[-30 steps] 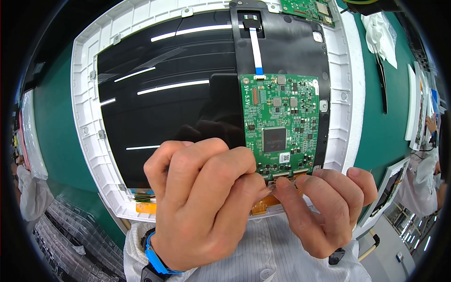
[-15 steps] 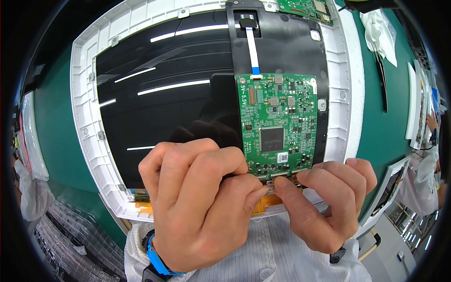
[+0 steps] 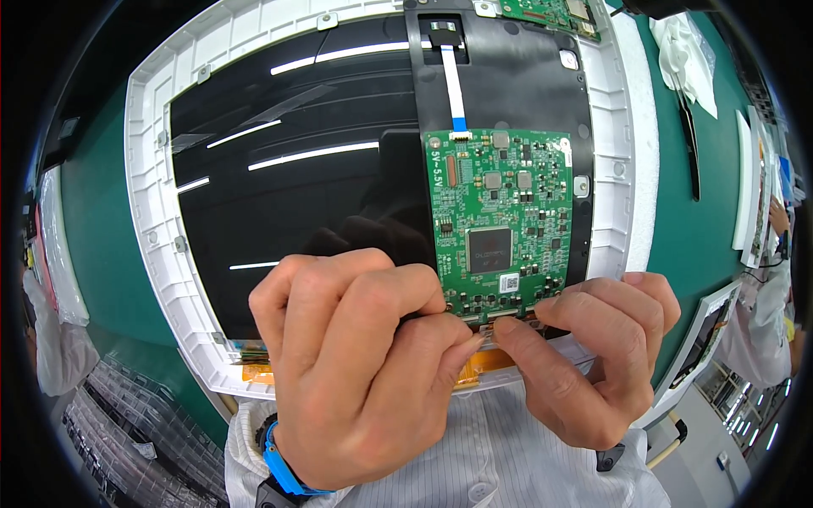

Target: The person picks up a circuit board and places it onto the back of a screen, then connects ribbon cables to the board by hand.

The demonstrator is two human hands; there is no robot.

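A green circuit board (image 3: 529,216) lies on the black back of a display panel (image 3: 279,195), which sits in a white plastic frame (image 3: 152,203). At the board's near edge is a row of connectors, where an orange flex cable (image 3: 487,362) comes up. My left hand (image 3: 364,356) has its fingers curled, with thumb and forefinger pinched on the flex cable's end at the connector. My right hand (image 3: 593,356) pinches there too, thumb and forefinger at the same edge; the fingertips partly cover the cable. A white ribbon cable (image 3: 454,89) with a blue end is plugged in at the board's far edge.
Black tweezers (image 3: 690,144) and a crumpled white cloth (image 3: 682,51) lie on the green table (image 3: 106,229) at the far right. A smaller framed panel (image 3: 699,343) leans at the right. Clear plastic trays (image 3: 140,423) stand at the lower left. Other people work at both sides.
My right hand has shifted slightly, its fingers tilting up and its wrist a little to the right. The frame and board have moved a few pixels. My left hand stays in place.
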